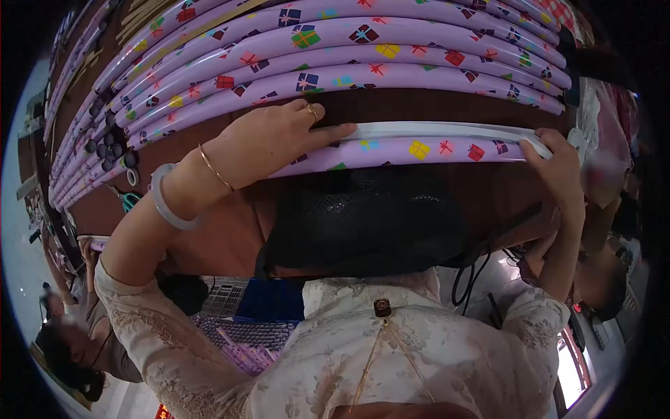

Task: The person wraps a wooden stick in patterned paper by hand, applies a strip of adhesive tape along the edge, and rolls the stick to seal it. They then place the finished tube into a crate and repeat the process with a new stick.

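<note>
A purple roll with a gift-box print (398, 152) lies across the brown table in front of me, with a white strip (440, 128) along its far edge. Over the roll's left part is my left hand (276, 136), closed on it; its index finger reaches along the strip, and a ring shows on a bent finger. At the right end, my right hand (555, 157) pinches the roll and the strip's end between thumb and fingers. The undersides of both grips are hidden.
Several similar rolls (349, 80) lie beyond the hands, and more are stacked at the left. Teal-handled scissors (130, 201) and a tape ring (132, 177) are at the left. A black mesh item (370, 216) sits at the near edge. People are at both sides.
</note>
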Demonstrator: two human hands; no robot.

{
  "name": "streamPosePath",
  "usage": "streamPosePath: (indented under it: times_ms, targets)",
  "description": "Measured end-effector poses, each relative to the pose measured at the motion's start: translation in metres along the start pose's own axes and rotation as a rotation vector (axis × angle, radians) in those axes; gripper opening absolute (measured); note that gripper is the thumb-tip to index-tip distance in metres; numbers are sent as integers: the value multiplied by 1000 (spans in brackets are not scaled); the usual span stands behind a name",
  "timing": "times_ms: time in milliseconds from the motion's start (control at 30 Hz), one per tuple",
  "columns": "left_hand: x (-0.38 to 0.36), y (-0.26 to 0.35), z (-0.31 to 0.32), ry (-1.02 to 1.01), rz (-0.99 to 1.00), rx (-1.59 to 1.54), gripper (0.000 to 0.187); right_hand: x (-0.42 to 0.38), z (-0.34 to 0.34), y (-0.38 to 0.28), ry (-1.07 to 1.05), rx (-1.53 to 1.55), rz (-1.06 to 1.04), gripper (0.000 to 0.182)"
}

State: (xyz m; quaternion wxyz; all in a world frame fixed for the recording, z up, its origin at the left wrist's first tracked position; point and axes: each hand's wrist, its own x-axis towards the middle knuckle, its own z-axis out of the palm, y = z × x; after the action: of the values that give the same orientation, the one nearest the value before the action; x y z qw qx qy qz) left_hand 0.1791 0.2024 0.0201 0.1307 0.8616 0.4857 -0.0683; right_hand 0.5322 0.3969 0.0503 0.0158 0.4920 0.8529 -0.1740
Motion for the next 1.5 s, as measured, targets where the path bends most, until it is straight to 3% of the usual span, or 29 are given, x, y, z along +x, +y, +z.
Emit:
streamPosePath:
  times_ms: [233, 300, 367, 500, 567, 667, 900, 1067, 1167, 1500]
  targets:
    - [6, 2, -16, -120, -16, -55, 55, 1, -1, 1, -10, -129, 6, 39]
    - [7, 6, -16, -78, 3, 13, 55, 0, 0, 6, 74, -224, -117, 42]
    - [7, 11, -19, -95, -56, 123, 53, 2, -11, 8, 1, -237, -44, 45]
    - [10, 15, -22, -26, -49, 155, 48, 5, -25, 24, -100, -86, -47, 45]
    - [13, 16, -22, -71, -46, 149, 48, 9, -31, 39, -256, 178, -90, 42]
    - [12, 18, -19, -47, -27, 194, 47, 11, -35, 52, -289, 171, -83, 39]
    - [14, 19, -20, -73, -21, 219, 47, 11, -27, 71, -177, 161, -23, 38]
    - [14, 20, -21, -78, -22, 229, 47, 5, -16, 51, 94, -258, 34, 45]
    - [14, 21, -22, -79, -19, 240, 47, 4, -7, 50, 199, -297, -5, 46]
    - [12, 21, -20, -43, -24, 190, 48, 2, -4, 37, 238, -393, 49, 40]
